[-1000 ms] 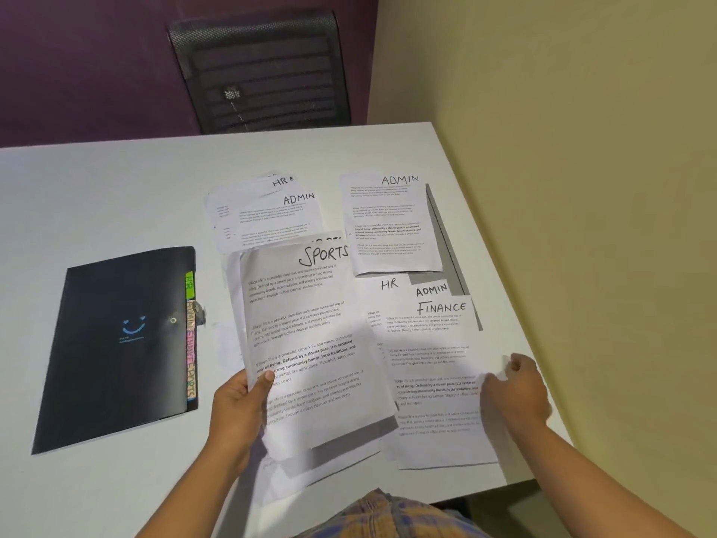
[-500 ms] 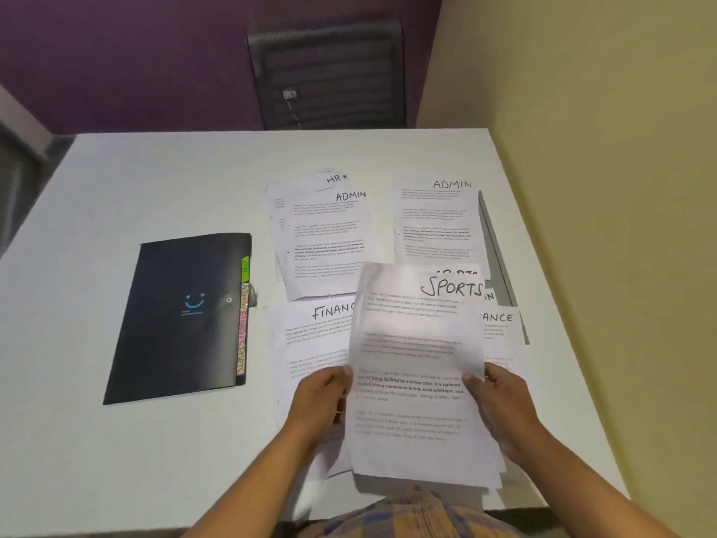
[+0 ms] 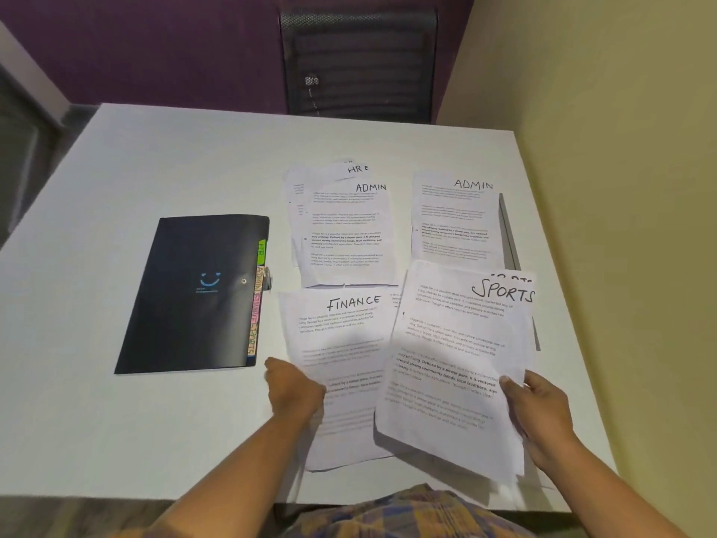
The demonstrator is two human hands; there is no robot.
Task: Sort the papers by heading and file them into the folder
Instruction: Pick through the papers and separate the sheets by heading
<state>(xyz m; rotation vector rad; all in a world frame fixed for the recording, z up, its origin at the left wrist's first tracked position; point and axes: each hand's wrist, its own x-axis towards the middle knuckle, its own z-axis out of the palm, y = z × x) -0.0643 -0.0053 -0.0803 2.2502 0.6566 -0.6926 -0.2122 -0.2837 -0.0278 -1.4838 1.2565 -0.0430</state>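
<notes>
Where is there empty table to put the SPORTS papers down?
Bare table lies left of and beyond the black folder, and along the near edge under it. The right half is crowded: ADMIN, FINANCE and SPORTS papers overlap there.

The surface [image 3: 135, 421] is plain white. At centre left lies a black folder [image 3: 186, 304] with a small blue smile mark and green, pink and orange index tabs [image 3: 258, 300] along its right edge. The papers [image 3: 454, 366] are white with black headings and print. The wall at upper left [image 3: 135, 44] is purple, the wall at right [image 3: 620, 149] pale yellow-green. A black mesh chair back [image 3: 359, 60] stands at top centre.
</notes>
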